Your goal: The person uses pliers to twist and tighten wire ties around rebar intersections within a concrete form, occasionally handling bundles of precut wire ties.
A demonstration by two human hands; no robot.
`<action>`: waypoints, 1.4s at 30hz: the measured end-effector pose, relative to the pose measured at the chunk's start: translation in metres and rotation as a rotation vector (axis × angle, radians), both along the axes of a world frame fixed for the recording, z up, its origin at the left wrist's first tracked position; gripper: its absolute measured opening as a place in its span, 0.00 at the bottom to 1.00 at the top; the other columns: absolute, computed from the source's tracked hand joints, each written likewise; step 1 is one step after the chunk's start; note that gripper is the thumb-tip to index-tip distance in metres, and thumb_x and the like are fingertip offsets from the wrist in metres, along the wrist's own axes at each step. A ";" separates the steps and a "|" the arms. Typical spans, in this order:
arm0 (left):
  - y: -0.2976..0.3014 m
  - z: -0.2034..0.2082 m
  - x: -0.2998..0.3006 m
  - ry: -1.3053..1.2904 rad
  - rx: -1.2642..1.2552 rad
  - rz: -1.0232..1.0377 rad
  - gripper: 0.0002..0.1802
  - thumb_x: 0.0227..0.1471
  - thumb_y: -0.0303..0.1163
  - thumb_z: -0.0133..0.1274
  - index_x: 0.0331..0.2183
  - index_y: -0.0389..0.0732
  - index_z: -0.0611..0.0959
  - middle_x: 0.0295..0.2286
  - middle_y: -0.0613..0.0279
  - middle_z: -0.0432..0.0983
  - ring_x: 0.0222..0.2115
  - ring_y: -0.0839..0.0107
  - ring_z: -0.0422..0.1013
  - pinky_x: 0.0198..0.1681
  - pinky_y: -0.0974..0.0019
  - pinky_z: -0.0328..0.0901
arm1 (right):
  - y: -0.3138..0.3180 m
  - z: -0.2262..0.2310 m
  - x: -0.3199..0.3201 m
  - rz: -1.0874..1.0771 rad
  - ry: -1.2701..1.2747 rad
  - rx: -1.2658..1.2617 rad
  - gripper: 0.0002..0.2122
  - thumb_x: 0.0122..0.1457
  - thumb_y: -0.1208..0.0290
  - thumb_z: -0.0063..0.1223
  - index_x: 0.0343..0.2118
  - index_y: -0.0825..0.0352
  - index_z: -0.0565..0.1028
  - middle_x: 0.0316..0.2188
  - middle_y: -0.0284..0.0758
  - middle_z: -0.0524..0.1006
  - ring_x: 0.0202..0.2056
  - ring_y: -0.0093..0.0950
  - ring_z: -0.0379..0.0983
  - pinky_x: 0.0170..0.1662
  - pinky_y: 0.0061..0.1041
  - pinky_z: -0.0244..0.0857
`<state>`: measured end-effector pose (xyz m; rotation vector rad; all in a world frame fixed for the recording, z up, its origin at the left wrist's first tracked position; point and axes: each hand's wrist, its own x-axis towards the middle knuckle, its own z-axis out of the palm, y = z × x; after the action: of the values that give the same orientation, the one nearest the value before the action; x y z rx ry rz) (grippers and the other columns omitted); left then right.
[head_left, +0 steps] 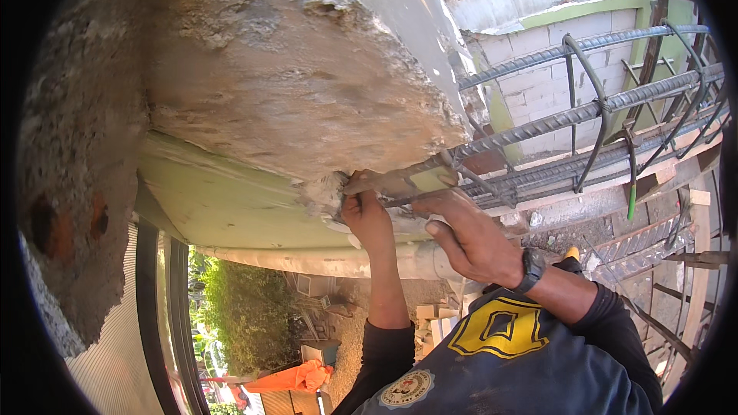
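My left hand [366, 215] is closed, its fingertips pinched at the broken lower edge of the rough concrete [307, 100]. Whatever lies between those fingers is too small to make out. Just to the right, my right hand [469, 238] has its fingers stretched along the end of the rebar cage [538, 127], with the thumb apart. A dark watch [530, 269] is on that wrist. Ribbed steel bars of the cage run out to the right, bound by bent stirrups [590, 84]. The bar ends near my fingers are partly hidden.
A green wall panel [231, 192] and a pale pipe [338, 259] run below the concrete. A thin rod with a green end [632, 200] hangs on the cage. White block wall [553, 54] stands behind. Bushes [250, 315] and an orange cloth [292, 376] are farther down.
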<state>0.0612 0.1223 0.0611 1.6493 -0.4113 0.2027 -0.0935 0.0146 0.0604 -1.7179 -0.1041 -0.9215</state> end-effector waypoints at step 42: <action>0.005 -0.010 0.013 -0.298 0.223 0.064 0.10 0.60 0.28 0.47 0.39 0.34 0.80 0.26 0.65 0.77 0.24 0.81 0.70 0.25 0.75 0.61 | -0.008 0.003 0.128 -0.354 -0.021 -0.234 0.15 0.57 0.62 0.56 0.46 0.60 0.78 0.44 0.36 0.78 0.46 0.35 0.74 0.48 0.35 0.67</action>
<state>0.0746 0.1271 0.0506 1.8590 -0.6248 0.4680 0.0349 0.0066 0.0638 -1.9822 0.0856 -1.2260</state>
